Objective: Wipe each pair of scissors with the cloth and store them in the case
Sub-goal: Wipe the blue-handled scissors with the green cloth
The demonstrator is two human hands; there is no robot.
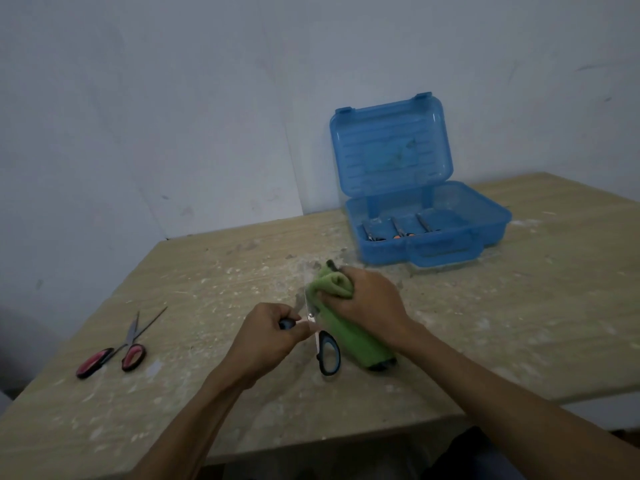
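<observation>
At a dusty wooden table (519, 306), a person's left hand (265, 337) grips one handle of the blue-handled scissors (328, 353). The right hand (369, 301) clutches a green cloth (356, 341), apparently bunched around one blade, though blur obscures it. Pink-handled scissors (133, 355) lie open at left. Beyond, the blue case (381, 252) stands open with several scissors inside.

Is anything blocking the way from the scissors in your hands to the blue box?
No, nothing visible. Only bare, dusty wooden table lies between the blue-and-black-handled scissors and the translucent blue plastic case, and its lid stands open.
</observation>
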